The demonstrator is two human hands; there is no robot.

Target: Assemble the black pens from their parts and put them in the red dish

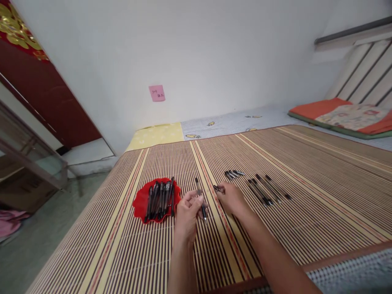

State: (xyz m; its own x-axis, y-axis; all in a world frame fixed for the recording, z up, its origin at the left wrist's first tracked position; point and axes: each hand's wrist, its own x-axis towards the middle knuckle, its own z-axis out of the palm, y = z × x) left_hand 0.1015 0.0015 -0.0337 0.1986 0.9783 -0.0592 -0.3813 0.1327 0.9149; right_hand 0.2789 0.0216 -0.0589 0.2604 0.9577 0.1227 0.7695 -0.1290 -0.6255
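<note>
My left hand is closed on a clear-barrelled pen, whose bare tip points down toward me. Between the fingertips of my right hand is a small dark pen cap, partly hidden by the fingers. The two hands are apart, a short way above the striped mat. Left of my left hand, a red scalloped dish holds several dark pens. Beyond my right hand lie several pen caps in a small row. Farther right, several pens lie side by side on the mat.
The striped bamboo mat covers a bed against a white wall. A pink note is stuck on the wall. Folded orange and floral cloth lies at the back right. Left of the bed stands a glass-panelled frame.
</note>
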